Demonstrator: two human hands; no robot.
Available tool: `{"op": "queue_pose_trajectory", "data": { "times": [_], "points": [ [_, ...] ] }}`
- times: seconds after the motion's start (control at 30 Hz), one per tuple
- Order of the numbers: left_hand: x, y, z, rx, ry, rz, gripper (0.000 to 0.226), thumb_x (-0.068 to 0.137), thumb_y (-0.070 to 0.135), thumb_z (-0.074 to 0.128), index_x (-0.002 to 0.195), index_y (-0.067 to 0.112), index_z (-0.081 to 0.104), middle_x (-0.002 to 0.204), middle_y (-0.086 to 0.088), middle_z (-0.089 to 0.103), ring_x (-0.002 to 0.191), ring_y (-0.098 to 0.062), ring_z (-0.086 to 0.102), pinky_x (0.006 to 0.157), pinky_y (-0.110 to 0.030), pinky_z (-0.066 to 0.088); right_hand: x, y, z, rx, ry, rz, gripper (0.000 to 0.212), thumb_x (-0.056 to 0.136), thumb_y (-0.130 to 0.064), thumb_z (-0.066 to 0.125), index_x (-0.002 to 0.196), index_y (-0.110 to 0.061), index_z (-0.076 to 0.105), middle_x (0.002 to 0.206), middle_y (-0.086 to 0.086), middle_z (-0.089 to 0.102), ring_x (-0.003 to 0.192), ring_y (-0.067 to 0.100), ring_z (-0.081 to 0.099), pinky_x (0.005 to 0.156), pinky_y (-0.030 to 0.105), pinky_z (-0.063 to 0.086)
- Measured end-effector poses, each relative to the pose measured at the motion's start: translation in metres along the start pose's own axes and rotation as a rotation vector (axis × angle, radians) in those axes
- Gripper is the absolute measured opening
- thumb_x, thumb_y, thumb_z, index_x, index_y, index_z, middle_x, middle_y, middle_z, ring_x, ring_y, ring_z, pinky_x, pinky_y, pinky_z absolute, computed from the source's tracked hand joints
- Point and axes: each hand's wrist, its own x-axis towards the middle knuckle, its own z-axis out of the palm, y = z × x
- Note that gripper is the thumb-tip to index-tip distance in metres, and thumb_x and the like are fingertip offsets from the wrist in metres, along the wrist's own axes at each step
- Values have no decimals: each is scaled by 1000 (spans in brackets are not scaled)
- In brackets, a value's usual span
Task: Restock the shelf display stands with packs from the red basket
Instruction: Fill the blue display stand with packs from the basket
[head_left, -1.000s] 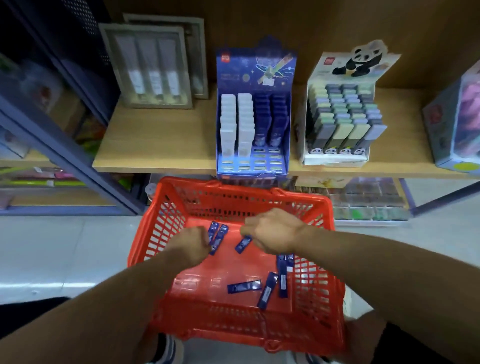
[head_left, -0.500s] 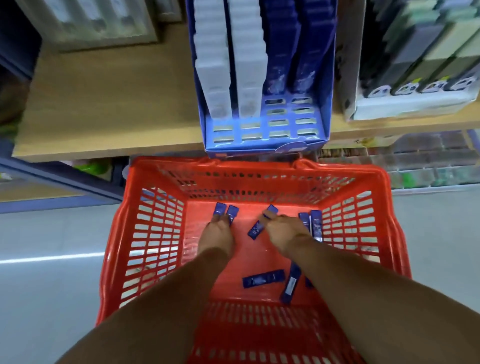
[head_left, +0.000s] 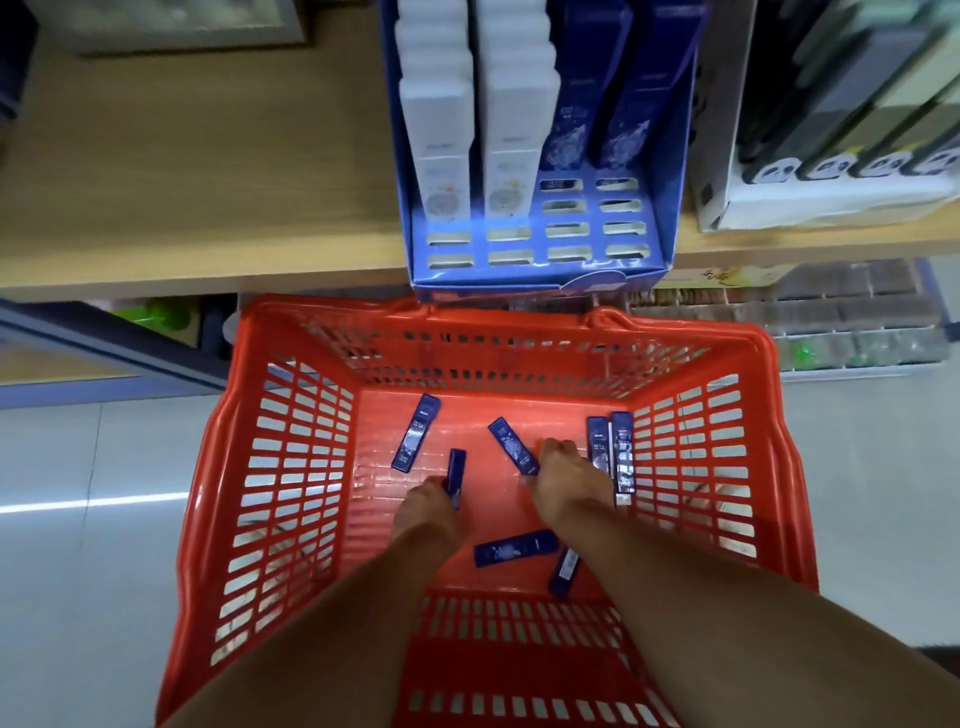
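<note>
Seven small packs in basket: light, stiff, slick. Left hand pinching one; right hand gripping another by long edges.

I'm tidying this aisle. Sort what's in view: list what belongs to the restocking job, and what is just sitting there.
Part of the job:
- red basket
- loose blue packs on its floor
- left hand, holding one blue pack
- right hand, on another pack
- blue display stand with empty slots

Just sitting there:
- panda display box
- framed item
- wooden shelf
</note>
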Motion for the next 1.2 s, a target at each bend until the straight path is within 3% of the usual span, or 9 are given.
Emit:
{"op": "queue_pose_trajectory", "data": {
  "times": [0.27, 0.37, 0.53, 0.6, 0.67, 0.83, 0.97, 1.1, 1.2],
  "points": [
    [-27, -15, -28, -66, -88, 91, 19, 92, 25, 66, 107, 17, 58, 112, -9, 68, 100, -26, 63, 77, -28, 45, -25, -5, -33, -22, -27, -162, 19, 99, -15, 46, 118, -12, 51, 114, 14, 62, 105, 34, 62, 77, 36, 44],
    [-49, -7, -67, -2, -72, 168, 13, 91, 21, 66, 95, 22, 53, 103, -6, 66, 91, -24, 64, 71, -27, 45, -48, -14, -76, -121, -39, -317, 18, 94, -18, 58, 111, -14, 58, 115, 13, 62, 108, 33, 59, 79, 33, 42],
    [-99, 23, -138, 246, -37, 406, 14, 92, 16, 61, 88, 23, 49, 101, -7, 68, 105, -30, 64, 74, -28, 40, -103, -35, -164, -313, -51, -562, 19, 90, -26, 68, 106, -16, 71, 110, 12, 69, 108, 31, 62, 86, 32, 51],
    [-124, 39, -165, 307, -26, 488, 10, 90, 14, 62, 87, 22, 56, 80, 4, 62, 95, -22, 67, 66, -22, 37, -132, -39, -202, -422, -41, -631, 16, 92, -22, 66, 106, -17, 71, 109, 10, 70, 107, 28, 62, 78, 26, 44],
    [-150, 59, -191, 338, -23, 518, 5, 88, 14, 66, 89, 18, 62, 76, 4, 61, 66, -5, 62, 53, -13, 35, -160, -39, -241, -488, 7, -676, 15, 93, -22, 65, 106, -18, 70, 107, 6, 70, 104, 25, 62, 71, 24, 35],
    [-210, 98, -241, 173, 1, 703, 22, 86, 16, 76, 81, 22, 56, 75, 1, 66, 62, -12, 63, 57, -20, 45, -201, -12, -332, -243, 172, -661, 18, 100, -23, 58, 113, -19, 70, 99, -1, 71, 89, 18, 65, 71, 31, 46],
    [-241, 115, -256, -237, 51, 842, 15, 88, 16, 77, 97, 17, 66, 79, -5, 69, 63, -16, 68, 61, -31, 54, -197, 11, -350, 106, 526, -659, 31, 102, -24, 54, 132, -27, 59, 99, -2, 70, 81, 16, 66, 74, 35, 52],
    [-228, 114, -264, -274, 241, 878, 26, 82, 39, 78, 95, 20, 67, 82, -6, 69, 70, -23, 65, 75, -51, 56, -179, 2, -345, 287, 630, -649, 20, 99, -31, 59, 118, -29, 51, 94, -6, 64, 86, 19, 63, 78, 43, 53],
    [-216, 116, -274, -248, 347, 877, 31, 79, 45, 79, 90, 19, 66, 80, -1, 69, 74, -24, 65, 73, -51, 56, -170, -11, -340, 285, 690, -672, 18, 100, -33, 58, 117, -30, 54, 99, -3, 65, 93, 22, 60, 81, 41, 52]
  ]
}}
